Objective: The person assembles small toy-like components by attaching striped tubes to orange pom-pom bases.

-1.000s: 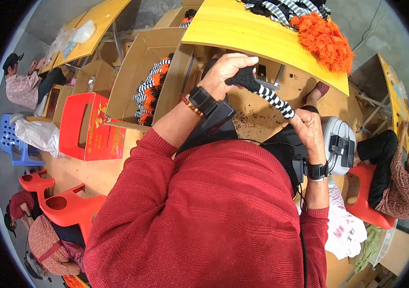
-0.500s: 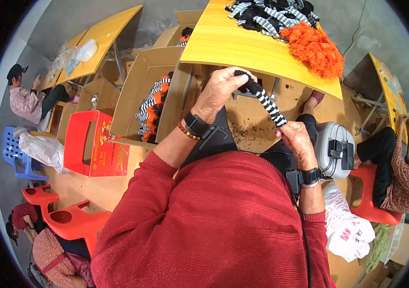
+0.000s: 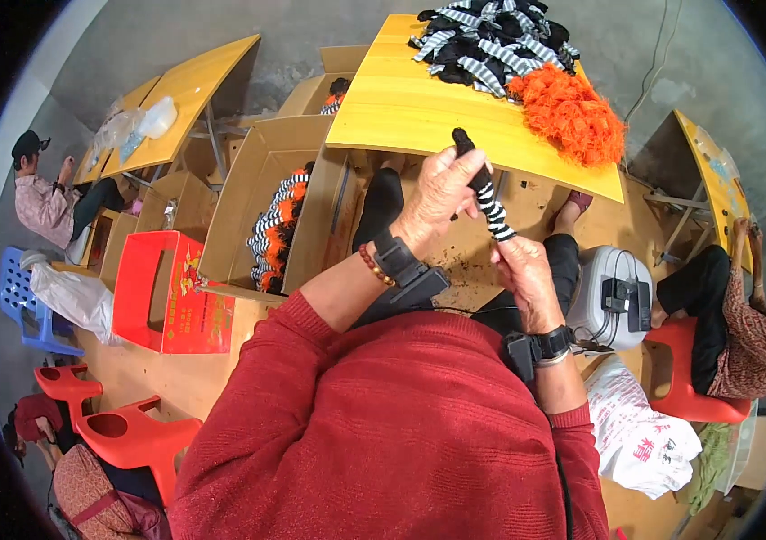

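Observation:
Between my hands is a narrow black-and-white striped knit tube (image 3: 493, 212) with a solid black tip, shaped like a small stocking leg. My left hand (image 3: 444, 191) is closed round its upper part, and the black tip sticks up past the thumb. The fingers of my right hand (image 3: 525, 272) pinch its lower end, which they partly hide. The tube slants, tip up, just before the near edge of the yellow table (image 3: 392, 108). On that table lie a heap of black and grey-striped fabric pieces (image 3: 495, 45) and a fluffy orange yarn pile (image 3: 570, 115).
Left of me, an open cardboard box (image 3: 225, 225) holds striped and orange pieces (image 3: 277, 229). A red box (image 3: 140, 310) and red stools (image 3: 144, 432) stand farther left. A grey case (image 3: 594, 279) with cables is at my right. Other people sit at both sides.
The tube has turned more upright, its black tip now pointing up. My left hand has moved lower and right along it; my right hand has shifted slightly left and down.

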Demonstrator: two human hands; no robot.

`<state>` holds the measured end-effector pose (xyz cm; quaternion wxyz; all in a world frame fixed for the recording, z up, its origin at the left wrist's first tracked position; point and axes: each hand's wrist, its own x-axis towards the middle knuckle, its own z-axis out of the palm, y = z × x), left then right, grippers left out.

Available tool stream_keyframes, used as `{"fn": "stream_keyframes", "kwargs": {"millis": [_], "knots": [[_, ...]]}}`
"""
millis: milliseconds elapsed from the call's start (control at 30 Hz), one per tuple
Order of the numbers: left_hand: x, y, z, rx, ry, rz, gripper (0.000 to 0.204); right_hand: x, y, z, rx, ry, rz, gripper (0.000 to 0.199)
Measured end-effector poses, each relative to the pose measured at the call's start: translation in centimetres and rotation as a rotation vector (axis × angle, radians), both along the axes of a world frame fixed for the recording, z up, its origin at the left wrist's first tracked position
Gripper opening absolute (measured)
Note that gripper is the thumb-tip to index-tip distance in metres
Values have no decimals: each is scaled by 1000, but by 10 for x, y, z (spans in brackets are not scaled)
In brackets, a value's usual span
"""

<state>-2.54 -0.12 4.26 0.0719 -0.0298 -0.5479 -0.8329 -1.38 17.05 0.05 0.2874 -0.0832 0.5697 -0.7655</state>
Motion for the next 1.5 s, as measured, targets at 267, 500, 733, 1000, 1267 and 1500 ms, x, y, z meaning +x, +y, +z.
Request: {"fn": "stream_keyframes", "kwargs": {"millis": [267, 500, 733, 1000, 1267, 1500], "knots": [[0, 1, -6, -32, -41, -14, 24, -1, 0, 3, 70, -7, -52, 30], [23, -26, -6, -297, -109, -93, 24, -5, 13, -4, 402, 526, -200, 30], [23, -23, -18, -156, -50, -124, 22, 3, 10, 0, 142, -66, 63, 30], [25, -51, -19, -152, -32, -98, 15, 3, 23, -2, 248, 157, -31, 30], [28, -81, -48, -172, -56, -119, 11, -2, 34, -10, 46, -66, -49, 31], [34, -71, -30, -143, -33, -43, 14, 3, 31, -9, 122, -37, -14, 32]]}}
